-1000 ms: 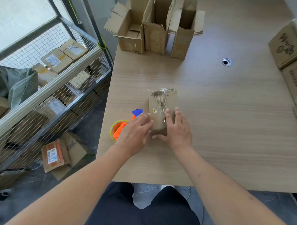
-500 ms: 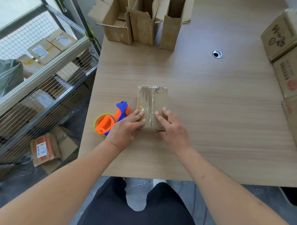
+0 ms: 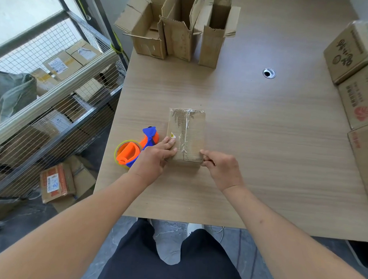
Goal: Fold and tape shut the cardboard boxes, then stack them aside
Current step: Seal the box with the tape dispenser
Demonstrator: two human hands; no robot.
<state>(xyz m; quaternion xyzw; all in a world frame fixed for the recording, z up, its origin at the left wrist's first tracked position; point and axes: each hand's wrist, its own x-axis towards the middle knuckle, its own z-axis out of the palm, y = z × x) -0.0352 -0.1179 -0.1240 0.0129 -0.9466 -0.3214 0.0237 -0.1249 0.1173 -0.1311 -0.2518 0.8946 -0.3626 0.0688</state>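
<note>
On the wooden worktop (image 3: 262, 142), a taped cardboard box (image 3: 186, 135) lies near the 6 o'clock edge. The left hand (image 3: 155, 157) grasps its 9 o'clock side, fingers curled; the right hand (image 3: 221, 167) pinches its 5 o'clock corner. An orange tape dispenser (image 3: 134, 148) sits just beside at 9 o'clock.

A pale wood-grain table (image 3: 262, 142) spreads ahead of the hands and off to their right, a round metal cable grommet (image 3: 269, 73) set into it beyond the right hand; to the left of the hands stands a wire-mesh rack (image 3: 54, 114) with a thick grey rail; past it, further left, a bright window (image 3: 22, 10) throws daylight in; below the hands, under the table's near edge, lies grey marbled floor (image 3: 171, 239).
</note>
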